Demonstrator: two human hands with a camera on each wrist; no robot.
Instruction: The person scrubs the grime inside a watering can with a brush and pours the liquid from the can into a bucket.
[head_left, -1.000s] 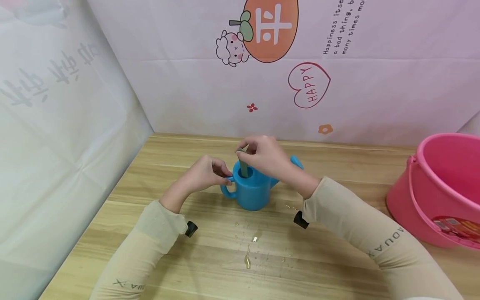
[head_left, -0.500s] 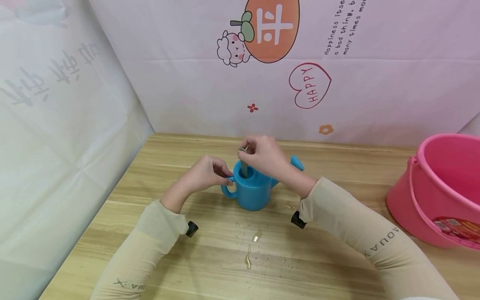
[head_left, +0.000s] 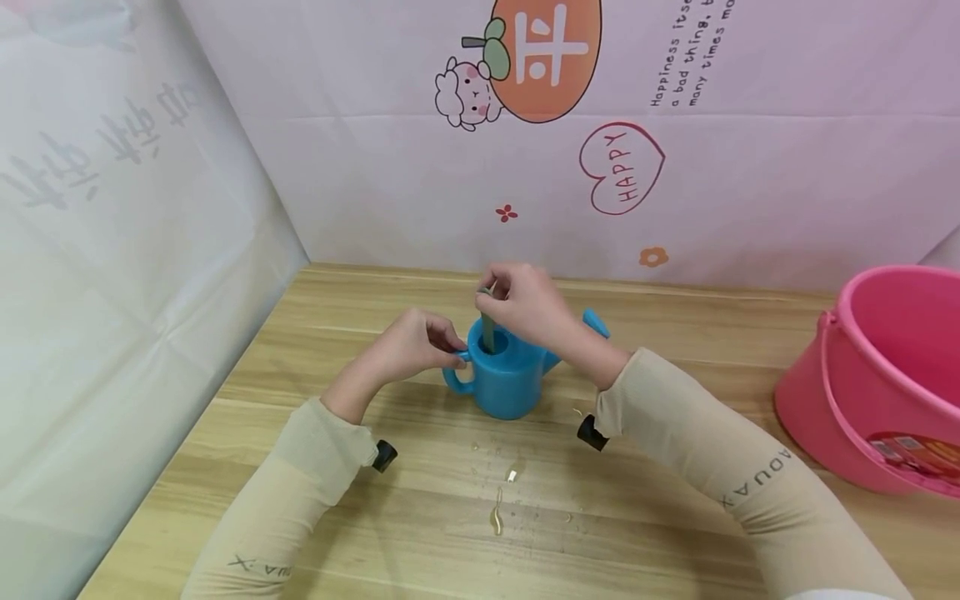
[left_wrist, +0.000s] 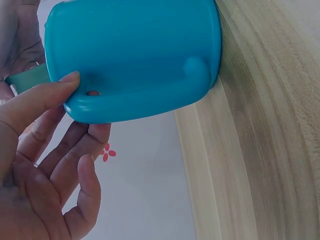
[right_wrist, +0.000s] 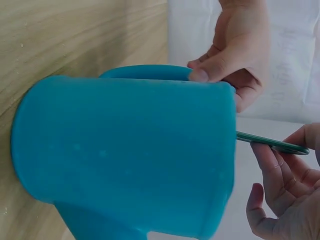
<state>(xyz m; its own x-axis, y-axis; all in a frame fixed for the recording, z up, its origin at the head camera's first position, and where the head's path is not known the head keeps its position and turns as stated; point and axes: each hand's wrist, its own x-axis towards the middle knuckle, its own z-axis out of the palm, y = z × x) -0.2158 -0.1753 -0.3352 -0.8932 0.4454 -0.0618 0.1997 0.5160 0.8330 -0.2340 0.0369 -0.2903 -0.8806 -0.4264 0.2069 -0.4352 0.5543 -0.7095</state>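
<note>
A blue watering can [head_left: 508, 385] stands upright on the wooden table, its spout pointing right. My left hand [head_left: 417, 343] pinches the top of the can's handle [left_wrist: 135, 106] between thumb and fingers. Above the can's round top opening, my right hand [head_left: 528, 307] pinches a flat dark-green strip [head_left: 488, 333]. The strip stands nearly upright, its lower end inside the opening and hidden there. From the side, the right wrist view shows the green strip [right_wrist: 270, 142] as thin, with a rounded end at the right fingers.
A pink bucket [head_left: 825, 400] with a handle stands on the table [head_left: 420, 533] at the right. Small puddles of water [head_left: 497, 512] and drops lie in front of the can. A printed white cloth [head_left: 390, 183] hangs behind the table, with another at the left.
My right hand and forearm have shifted slightly, the wrist moving a little left and the hand slightly up with the strip. The left hand keeps its hold and the can stays put.
</note>
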